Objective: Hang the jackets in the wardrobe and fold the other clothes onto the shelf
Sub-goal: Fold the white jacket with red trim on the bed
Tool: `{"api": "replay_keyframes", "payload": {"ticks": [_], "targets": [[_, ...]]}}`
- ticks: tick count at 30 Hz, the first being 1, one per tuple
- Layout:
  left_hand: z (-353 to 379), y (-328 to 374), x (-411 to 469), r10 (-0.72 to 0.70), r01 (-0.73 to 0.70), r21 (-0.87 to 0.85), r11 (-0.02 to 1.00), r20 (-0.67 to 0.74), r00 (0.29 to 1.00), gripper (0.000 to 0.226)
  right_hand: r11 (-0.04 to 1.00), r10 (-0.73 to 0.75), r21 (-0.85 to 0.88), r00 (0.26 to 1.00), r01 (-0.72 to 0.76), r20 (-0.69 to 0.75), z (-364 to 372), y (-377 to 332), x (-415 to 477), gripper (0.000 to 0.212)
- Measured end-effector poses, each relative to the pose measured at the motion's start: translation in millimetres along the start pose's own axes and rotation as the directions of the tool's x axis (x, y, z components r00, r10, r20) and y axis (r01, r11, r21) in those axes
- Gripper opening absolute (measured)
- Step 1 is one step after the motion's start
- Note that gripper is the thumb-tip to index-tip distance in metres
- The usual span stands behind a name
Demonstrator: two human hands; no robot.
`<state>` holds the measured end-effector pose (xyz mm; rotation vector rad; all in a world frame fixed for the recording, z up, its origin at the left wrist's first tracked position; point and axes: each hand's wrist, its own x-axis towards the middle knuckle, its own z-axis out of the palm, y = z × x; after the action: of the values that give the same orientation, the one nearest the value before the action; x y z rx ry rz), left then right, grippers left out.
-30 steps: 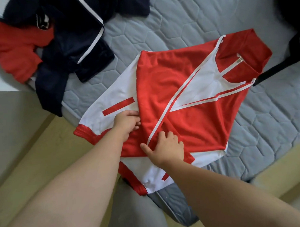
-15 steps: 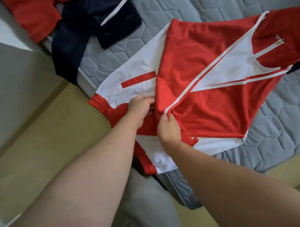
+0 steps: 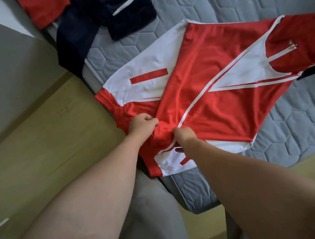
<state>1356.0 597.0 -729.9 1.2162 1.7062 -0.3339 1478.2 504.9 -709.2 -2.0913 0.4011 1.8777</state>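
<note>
A red and white zip-up jacket point(image 3: 215, 90) lies spread over the corner of a grey quilted mattress point(image 3: 247, 8), collar at the far right, hem hanging over the near edge. My left hand point(image 3: 141, 126) grips the red fabric near the hem. Just to its right, my right hand point(image 3: 184, 138) pinches the red front panel by its white stripe. The cloth bunches between the two hands.
A dark navy garment point(image 3: 97, 22) with white stripes lies at the mattress's far left corner, partly over its edge. A second red garment point(image 3: 43, 10) lies beyond it. A black strap point(image 3: 311, 71) pokes in at the right. Yellowish floor point(image 3: 44, 143) lies below left.
My right hand went from lying flat on the jacket to pinching its front panel. Both hands have drawn closer, bunching the hem area. The view has swung right.
</note>
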Motion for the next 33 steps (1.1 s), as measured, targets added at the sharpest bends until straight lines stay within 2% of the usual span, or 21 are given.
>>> {"api": "replay_keyframes", "payload": {"ticks": [2, 5, 8, 10, 12, 15, 18, 20, 22, 26, 30, 33], "targets": [[-2.6, -7.9, -0.3, 0.078, -0.064, 0.092, 0.994, -0.159, 0.984, 0.019, 0.992, -0.027, -0.122, 1.000, 0.027, -0.003, 1.2, 2.6, 1.2, 0.024], [-4.7, -13.3, -2.7, 0.137, -0.113, 0.099, 0.989, -0.285, 0.949, 0.027, 0.992, -0.014, -0.129, 1.000, 0.017, 0.024, 5.2, 2.3, 1.8, 0.018], [-6.2, -13.0, -4.4, 0.055, -0.032, 0.086, 0.996, -0.276, 0.960, 0.020, 0.986, -0.023, -0.164, 1.000, 0.026, 0.018, 7.1, -0.3, 3.9, 0.019], [-9.1, -13.8, -5.8, 0.003, 0.036, 0.147, 0.989, -0.255, 0.967, 0.025, 0.979, -0.033, -0.199, 0.999, 0.033, 0.004, 6.9, -2.9, 6.0, 0.021], [-10.8, -17.1, -6.9, 0.019, 0.044, 0.222, 0.974, -0.273, 0.962, 0.033, 0.968, -0.024, -0.250, 1.000, 0.021, -0.010, 7.4, -6.6, 6.8, 0.026], [-12.1, -22.3, -10.8, 0.038, 0.047, 0.229, 0.972, -0.357, 0.933, 0.039, 0.948, -0.018, -0.319, 1.000, 0.009, -0.026, 10.5, -12.5, 5.5, 0.033], [-14.8, -27.6, -16.1, -0.134, 0.216, 0.149, 0.965, -0.430, 0.893, 0.046, 0.895, -0.026, -0.446, 1.000, 0.018, -0.012, 14.8, -15.6, 5.8, 0.036], [-17.4, -33.5, -15.9, -0.304, 0.320, -0.021, 0.947, -0.370, 0.878, 0.052, 0.870, -0.027, -0.493, 0.999, 0.002, -0.044, 17.4, -17.4, 6.7, 0.037], [-19.9, -42.7, -14.6, -0.381, 0.370, -0.094, 0.924, -0.245, 0.891, 0.052, 0.862, -0.021, -0.506, 0.995, -0.033, -0.102, 17.9, -18.1, 7.8, 0.041], [-23.5, -59.1, -15.3, -0.392, 0.393, -0.021, 0.919, -0.138, 0.910, 0.034, 0.866, 0.002, -0.492, 0.982, -0.096, -0.187, 16.7, -15.2, 11.7, 0.046], [-21.6, -67.8, -13.7, -0.441, 0.442, -0.003, 0.897, -0.076, 0.894, 0.040, 0.870, -0.018, -0.482, 0.970, -0.103, -0.241, 17.7, -9.3, 17.9, 0.042], [-17.1, -67.0, -14.2, -0.478, 0.479, -0.029, 0.877, 0.026, 0.878, 0.032, 0.864, -0.041, -0.490, 0.956, -0.113, -0.292, 18.6, -4.2, 22.5, 0.034]]}}
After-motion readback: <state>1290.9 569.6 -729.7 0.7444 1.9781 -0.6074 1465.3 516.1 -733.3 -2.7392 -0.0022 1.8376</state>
